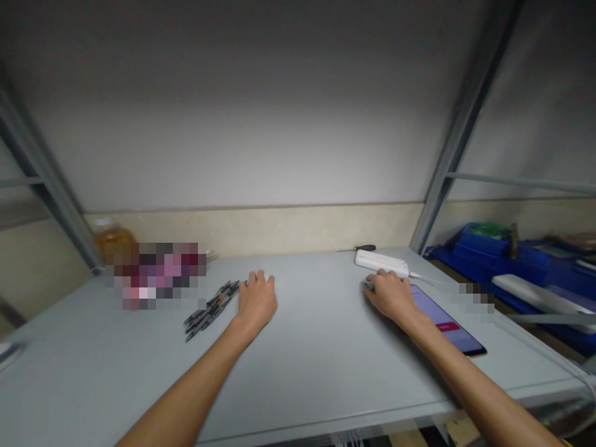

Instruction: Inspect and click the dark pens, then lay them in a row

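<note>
My left hand (257, 298) rests palm down on the grey table, its fingers slightly apart. Just left of it, close to the thumb, lies a bundle of dark pens (212, 310) placed side by side at a slant. On the right, my right hand (388, 293) is curled on the tabletop. A small greyish thing (368, 285) shows at its fingertips; what it is I cannot make out. Beside and partly behind the right wrist lies a phone (449, 323) with its screen lit.
A white power strip (382, 263) and a screwdriver (365, 248) lie at the back right. A bottle of amber liquid (112, 236) stands at the back left, near a blurred-out patch. Metal posts (447, 136) frame the table. Blue bins (484, 248) stand beyond the right edge.
</note>
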### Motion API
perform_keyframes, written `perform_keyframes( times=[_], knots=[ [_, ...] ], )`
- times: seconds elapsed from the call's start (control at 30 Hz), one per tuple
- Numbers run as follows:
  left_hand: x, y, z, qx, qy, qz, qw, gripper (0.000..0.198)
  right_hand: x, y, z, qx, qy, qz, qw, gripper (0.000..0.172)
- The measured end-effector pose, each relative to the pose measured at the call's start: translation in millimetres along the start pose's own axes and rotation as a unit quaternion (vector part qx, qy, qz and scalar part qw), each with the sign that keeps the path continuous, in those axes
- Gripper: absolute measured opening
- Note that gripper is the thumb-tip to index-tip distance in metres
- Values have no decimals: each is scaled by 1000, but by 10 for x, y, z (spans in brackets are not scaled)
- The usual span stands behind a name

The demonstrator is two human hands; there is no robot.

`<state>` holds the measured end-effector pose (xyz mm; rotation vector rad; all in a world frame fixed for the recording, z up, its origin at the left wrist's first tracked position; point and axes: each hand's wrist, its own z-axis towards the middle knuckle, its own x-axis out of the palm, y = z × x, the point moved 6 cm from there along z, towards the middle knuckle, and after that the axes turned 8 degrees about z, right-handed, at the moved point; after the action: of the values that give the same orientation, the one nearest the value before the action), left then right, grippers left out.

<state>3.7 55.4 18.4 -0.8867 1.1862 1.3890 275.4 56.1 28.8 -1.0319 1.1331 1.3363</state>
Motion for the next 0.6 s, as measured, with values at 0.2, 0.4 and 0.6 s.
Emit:
perform_keyframes(
  times=[0.2,0.4,0.6],
  knots=[
    [-46,105,18,-46,1,39,998,37,-23,257,-43,-47,-19,42,998,32],
    [-81,259,37,-96,11,52,994,40,-35,526,-87,-112,-37,92,989,28],
    [-63,403,55,-141,44,47,988,41,36,697,-124,-155,-41,118,980,23]
  ],
)
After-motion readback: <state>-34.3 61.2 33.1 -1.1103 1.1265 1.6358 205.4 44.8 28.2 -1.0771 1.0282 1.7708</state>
